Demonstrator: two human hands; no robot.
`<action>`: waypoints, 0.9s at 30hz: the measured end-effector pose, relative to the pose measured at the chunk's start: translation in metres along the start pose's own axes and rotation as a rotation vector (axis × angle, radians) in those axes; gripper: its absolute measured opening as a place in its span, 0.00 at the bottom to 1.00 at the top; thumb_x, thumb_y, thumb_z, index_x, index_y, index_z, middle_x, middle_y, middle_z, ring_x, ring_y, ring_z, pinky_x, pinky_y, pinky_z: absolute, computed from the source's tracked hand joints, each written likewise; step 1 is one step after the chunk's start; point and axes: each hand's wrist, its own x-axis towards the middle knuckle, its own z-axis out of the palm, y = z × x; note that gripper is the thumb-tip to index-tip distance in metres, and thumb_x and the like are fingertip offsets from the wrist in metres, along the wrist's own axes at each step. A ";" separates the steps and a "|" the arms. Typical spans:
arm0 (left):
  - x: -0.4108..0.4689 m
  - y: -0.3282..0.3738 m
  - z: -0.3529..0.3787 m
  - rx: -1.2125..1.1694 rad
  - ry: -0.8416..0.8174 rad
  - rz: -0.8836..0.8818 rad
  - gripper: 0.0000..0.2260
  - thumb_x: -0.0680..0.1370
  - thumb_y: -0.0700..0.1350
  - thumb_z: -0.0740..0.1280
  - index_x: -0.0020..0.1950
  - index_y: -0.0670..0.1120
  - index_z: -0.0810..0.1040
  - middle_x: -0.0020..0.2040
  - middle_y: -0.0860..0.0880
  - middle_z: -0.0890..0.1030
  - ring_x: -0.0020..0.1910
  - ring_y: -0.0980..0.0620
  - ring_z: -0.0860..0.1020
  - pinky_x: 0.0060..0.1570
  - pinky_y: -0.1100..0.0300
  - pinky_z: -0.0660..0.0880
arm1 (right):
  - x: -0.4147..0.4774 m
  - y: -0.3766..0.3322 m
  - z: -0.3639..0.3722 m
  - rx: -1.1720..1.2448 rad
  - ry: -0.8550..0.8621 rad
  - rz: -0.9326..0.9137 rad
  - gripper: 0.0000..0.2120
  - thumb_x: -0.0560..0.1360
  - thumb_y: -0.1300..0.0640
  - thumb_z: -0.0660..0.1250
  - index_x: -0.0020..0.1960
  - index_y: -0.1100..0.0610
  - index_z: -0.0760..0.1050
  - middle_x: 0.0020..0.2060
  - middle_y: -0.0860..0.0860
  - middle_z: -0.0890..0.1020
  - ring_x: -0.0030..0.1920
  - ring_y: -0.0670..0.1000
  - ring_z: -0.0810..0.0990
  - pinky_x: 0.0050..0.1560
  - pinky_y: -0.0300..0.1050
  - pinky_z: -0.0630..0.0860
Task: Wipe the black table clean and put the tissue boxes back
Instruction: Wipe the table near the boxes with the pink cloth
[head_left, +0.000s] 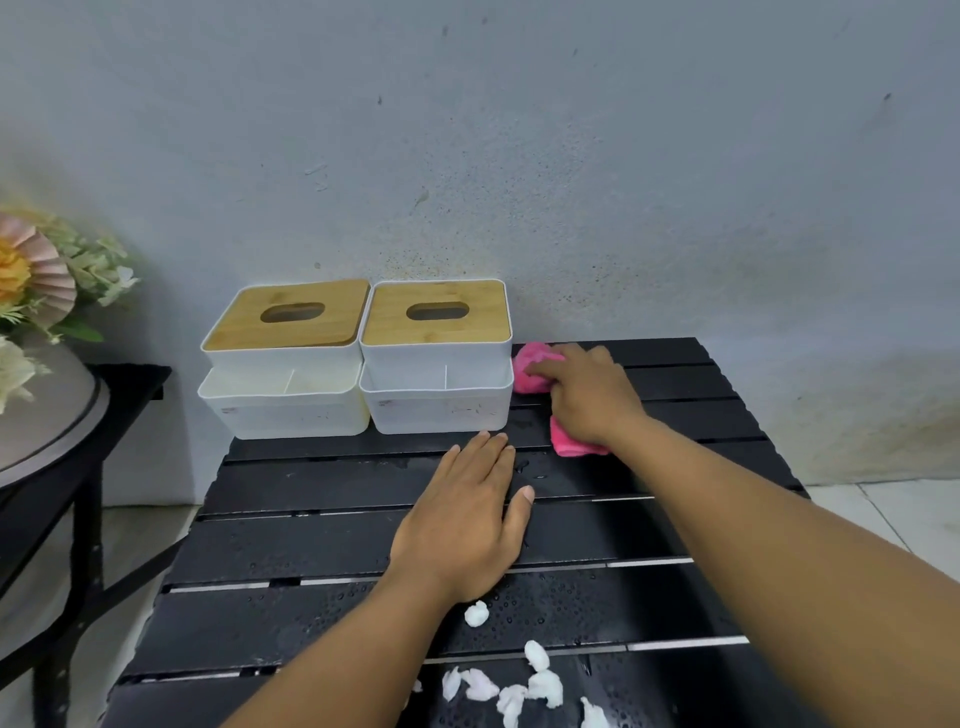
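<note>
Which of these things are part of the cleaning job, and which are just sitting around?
In the job: table, left box, right box, pink cloth, right hand, left hand, white scraps.
Lying about: flowers, round stand.

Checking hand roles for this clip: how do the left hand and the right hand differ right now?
The left hand lies flat on bare wet slats of the black table; the right hand presses on the pink cloth. The left hand sits mid-table; the right hand is farther back, beside the right tissue box. Both are palm down with fingers extended.
</note>
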 end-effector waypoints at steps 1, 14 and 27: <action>0.000 0.000 0.000 0.000 -0.002 -0.001 0.27 0.84 0.58 0.47 0.80 0.46 0.57 0.81 0.51 0.56 0.79 0.56 0.47 0.78 0.56 0.43 | -0.009 0.003 -0.001 0.033 -0.001 -0.027 0.21 0.81 0.58 0.55 0.68 0.40 0.74 0.72 0.46 0.70 0.63 0.57 0.67 0.64 0.53 0.68; -0.001 0.000 0.000 0.008 -0.015 -0.018 0.31 0.81 0.61 0.41 0.80 0.47 0.56 0.81 0.52 0.54 0.79 0.56 0.46 0.78 0.56 0.44 | -0.033 0.054 -0.016 0.069 0.092 0.139 0.19 0.80 0.56 0.58 0.66 0.41 0.76 0.68 0.48 0.73 0.64 0.57 0.69 0.62 0.53 0.71; 0.001 0.000 0.000 0.022 -0.014 -0.008 0.29 0.83 0.59 0.45 0.80 0.47 0.56 0.81 0.52 0.55 0.80 0.56 0.47 0.78 0.55 0.45 | 0.005 -0.003 -0.001 -0.010 0.045 0.115 0.22 0.79 0.58 0.57 0.69 0.42 0.72 0.71 0.49 0.69 0.63 0.59 0.67 0.61 0.52 0.66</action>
